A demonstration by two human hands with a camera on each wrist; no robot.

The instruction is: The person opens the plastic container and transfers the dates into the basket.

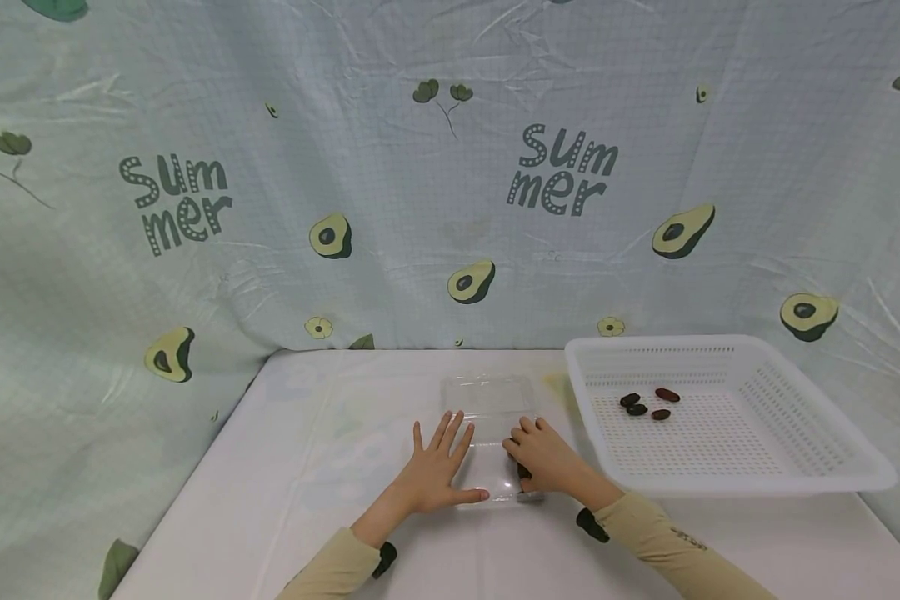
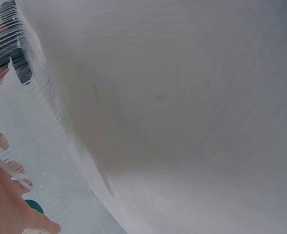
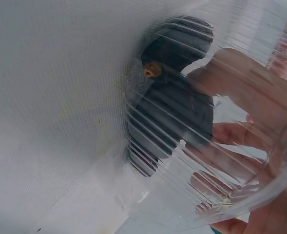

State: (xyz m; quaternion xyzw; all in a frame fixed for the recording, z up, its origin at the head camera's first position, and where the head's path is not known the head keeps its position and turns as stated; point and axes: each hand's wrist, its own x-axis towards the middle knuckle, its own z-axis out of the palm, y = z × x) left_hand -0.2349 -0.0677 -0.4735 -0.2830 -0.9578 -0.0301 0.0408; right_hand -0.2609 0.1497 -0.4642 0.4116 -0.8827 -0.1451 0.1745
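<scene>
A clear plastic clamshell box (image 1: 487,479) lies on the table with its lid (image 1: 487,396) folded back, away from me. My left hand (image 1: 437,471) rests at the box's left side, fingers spread and straight. Inside the box, at its right end, my right hand (image 1: 546,458) curls over dark dates; in the right wrist view its thumb and fingertips pinch a date (image 3: 170,114) behind the ribbed clear wall. Another date (image 3: 182,41) lies against it. From the head, the hand partly hides these dates.
A white perforated basket (image 1: 795,479) stands to the right with several loose dates (image 1: 636,409) in it. The white table (image 1: 285,467) runs back to a hanging avocado-print cloth (image 1: 390,167). Dark bands (image 1: 592,525) sit at both wrists.
</scene>
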